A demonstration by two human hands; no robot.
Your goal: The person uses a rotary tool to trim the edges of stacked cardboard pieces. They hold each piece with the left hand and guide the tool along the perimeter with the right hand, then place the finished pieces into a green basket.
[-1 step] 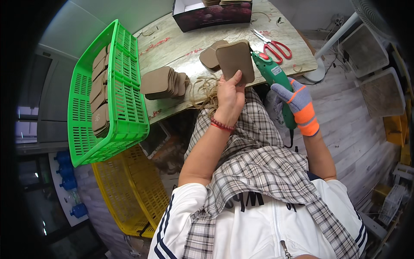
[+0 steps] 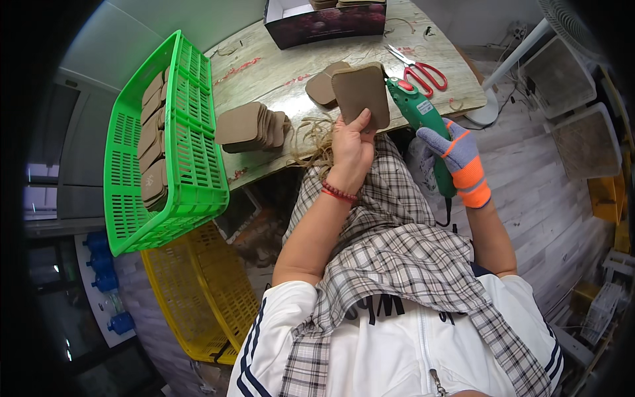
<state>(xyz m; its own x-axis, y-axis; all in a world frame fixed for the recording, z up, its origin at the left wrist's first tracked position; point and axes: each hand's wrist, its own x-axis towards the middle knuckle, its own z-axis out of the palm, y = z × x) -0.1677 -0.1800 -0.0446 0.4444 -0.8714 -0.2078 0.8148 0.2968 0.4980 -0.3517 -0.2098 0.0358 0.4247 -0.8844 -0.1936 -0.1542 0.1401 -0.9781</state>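
Observation:
In my left hand (image 2: 354, 149) is a flat brown pad (image 2: 360, 96) with rounded corners. The thumb presses on its face while the fingers are behind it, partly hidden. My gloved right hand (image 2: 456, 155), in grey and orange, grips a green corded power tool (image 2: 421, 111) with a red button. The tool's front end is close to the pad's right edge; I cannot tell whether they touch. Behind the held pad, more brown pads (image 2: 322, 86) lie on the table. To the left sits a stack of similar pads (image 2: 248, 128). Tan trimmed strips (image 2: 314, 142) tangle at the table's near edge.
Red-handled scissors (image 2: 423, 73) lie right of the tool on the worktable (image 2: 264, 59). A dark box (image 2: 327, 28) stands at the back. Brown pads fill part of the green crate (image 2: 198, 142) at left, with a yellow crate (image 2: 192, 298) below. A fan (image 2: 574, 23) stands far right.

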